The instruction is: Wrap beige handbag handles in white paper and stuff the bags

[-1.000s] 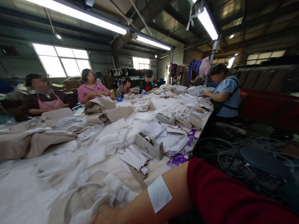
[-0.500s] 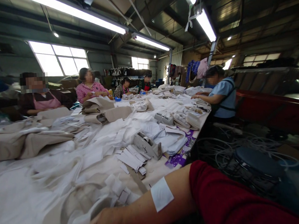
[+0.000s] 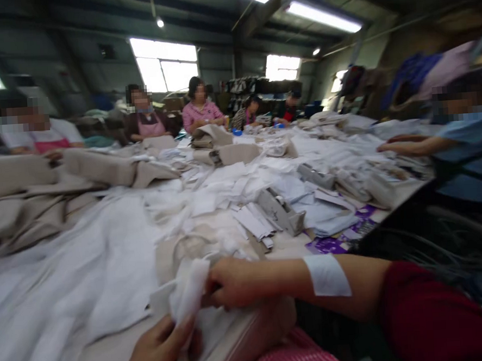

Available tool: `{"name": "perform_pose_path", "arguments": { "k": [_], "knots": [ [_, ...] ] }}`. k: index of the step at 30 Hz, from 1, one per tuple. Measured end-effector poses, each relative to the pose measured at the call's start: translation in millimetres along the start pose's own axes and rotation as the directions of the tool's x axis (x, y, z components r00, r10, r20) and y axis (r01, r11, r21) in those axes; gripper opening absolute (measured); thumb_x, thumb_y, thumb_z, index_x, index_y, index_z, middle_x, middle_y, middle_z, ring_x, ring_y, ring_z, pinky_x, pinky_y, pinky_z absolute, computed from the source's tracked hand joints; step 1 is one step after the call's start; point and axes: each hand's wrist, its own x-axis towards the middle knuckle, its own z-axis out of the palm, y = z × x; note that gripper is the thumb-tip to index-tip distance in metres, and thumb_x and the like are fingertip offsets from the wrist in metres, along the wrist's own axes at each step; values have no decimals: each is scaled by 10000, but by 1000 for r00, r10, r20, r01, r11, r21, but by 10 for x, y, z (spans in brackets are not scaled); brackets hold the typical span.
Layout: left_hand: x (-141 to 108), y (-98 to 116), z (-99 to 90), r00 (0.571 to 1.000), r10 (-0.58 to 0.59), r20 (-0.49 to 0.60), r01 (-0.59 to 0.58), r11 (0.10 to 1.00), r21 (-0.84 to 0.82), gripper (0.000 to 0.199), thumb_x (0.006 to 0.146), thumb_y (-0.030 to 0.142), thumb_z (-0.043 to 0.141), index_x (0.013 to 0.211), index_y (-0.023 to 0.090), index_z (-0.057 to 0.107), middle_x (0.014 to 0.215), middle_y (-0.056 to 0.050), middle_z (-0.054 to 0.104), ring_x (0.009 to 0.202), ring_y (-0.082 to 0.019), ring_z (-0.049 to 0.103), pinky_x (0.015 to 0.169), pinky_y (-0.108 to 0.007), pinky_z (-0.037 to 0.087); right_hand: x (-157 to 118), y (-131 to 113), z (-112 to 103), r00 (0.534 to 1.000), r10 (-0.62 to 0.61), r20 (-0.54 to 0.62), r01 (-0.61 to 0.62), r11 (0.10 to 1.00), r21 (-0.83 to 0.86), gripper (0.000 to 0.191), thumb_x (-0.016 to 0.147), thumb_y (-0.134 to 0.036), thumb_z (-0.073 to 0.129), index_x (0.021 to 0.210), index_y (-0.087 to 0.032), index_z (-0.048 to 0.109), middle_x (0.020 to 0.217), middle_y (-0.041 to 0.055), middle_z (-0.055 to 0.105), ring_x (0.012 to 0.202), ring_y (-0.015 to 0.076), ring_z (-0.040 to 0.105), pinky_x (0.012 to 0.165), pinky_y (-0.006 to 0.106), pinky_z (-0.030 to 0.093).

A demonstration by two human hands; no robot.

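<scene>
My left hand (image 3: 165,343), at the bottom, is closed with thumb and fingers on a folded white soft sheet (image 3: 193,286). On the other side of that sheet my right hand (image 3: 234,281) has its fingers curled in at the edge; they look closed on it, though the tips are hidden. Below both hands lies a beige fabric piece, perhaps a bag (image 3: 254,332), with more white material inside it. A white patch (image 3: 327,275) is stuck on my right forearm. Just beyond the hands is a clear round loop (image 3: 190,243).
A grey tape dispenser (image 3: 279,211) stands beside a stack of white card strips (image 3: 255,221). White sheets (image 3: 119,259) and beige fabric pieces (image 3: 97,167) cover the table's left. Several co-workers sit around the table, one in blue (image 3: 467,139) at the right.
The view has swung left and down, so the table items sit further right. My left hand has come into view at the white sheet. My right hand now shows whole, its fingers at the sheet's edge.
</scene>
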Motion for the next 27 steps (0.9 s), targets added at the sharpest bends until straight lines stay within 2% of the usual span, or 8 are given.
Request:
{"name": "perform_pose_path", "arguments": {
  "k": [1,2,7,15,19,23,25,27],
  "knots": [
    [20,-52,-9,986,54,161,-55,998,3,438,653,574,756,567,155,665,556,-31,634,559,-173,538,557,-269,408,-13,1,-21,1000,-3,2,3,999,-42,140,771,-232,618,730,-130,704,517,-32,564,462,89,506,455,174,367],
    [34,-99,-22,978,103,183,-98,995,-34,455,674,577,738,589,135,673,571,-47,644,548,-161,527,545,-256,388,-6,9,-41,1000,-17,19,17,999,-49,183,791,-256,603,702,-129,701,509,-31,548,458,87,477,455,183,351],
    [-1,-199,-48,972,86,219,-30,969,-247,407,696,507,752,685,109,670,613,-81,665,526,-152,565,529,-242,410,149,57,37,988,-152,-31,155,982,107,177,799,-223,577,762,-139,729,633,-11,587,600,111,491,586,217,396],
    [-32,-253,-89,960,135,243,-35,926,-375,389,729,459,752,869,107,663,651,-59,676,554,-146,608,541,-235,449,268,-31,200,983,-186,3,181,961,211,189,798,-233,567,793,-133,728,653,0,600,615,124,515,624,242,426],
    [-35,-268,-75,977,110,181,-31,920,-392,381,714,438,767,855,99,662,632,-51,671,539,-138,599,541,-235,450,208,-52,166,986,-165,-30,166,985,46,181,823,-251,574,836,-140,717,709,14,642,646,137,552,620,245,430],
    [-82,-238,-49,991,100,91,-69,952,-298,326,717,410,749,810,105,679,642,-50,679,561,-143,601,576,-249,466,-63,-105,67,994,-79,-69,62,974,-218,275,823,-336,636,1021,-148,675,715,30,662,619,165,582,556,257,425],
    [-102,-219,-41,992,115,57,-104,980,-172,302,728,409,724,781,114,684,657,-57,690,577,-157,608,573,-255,462,-207,-207,-29,980,-159,-117,104,920,-377,242,853,-311,609,1021,-148,668,757,57,669,671,188,607,599,281,452],
    [-119,-197,-31,987,156,28,-157,988,6,304,735,429,705,771,127,695,669,-56,699,588,-168,610,551,-256,437,-278,-364,-135,921,-360,-153,231,817,-529,185,898,-244,541,971,-149,681,881,99,674,802,211,630,711,311,480]
  ]
}}
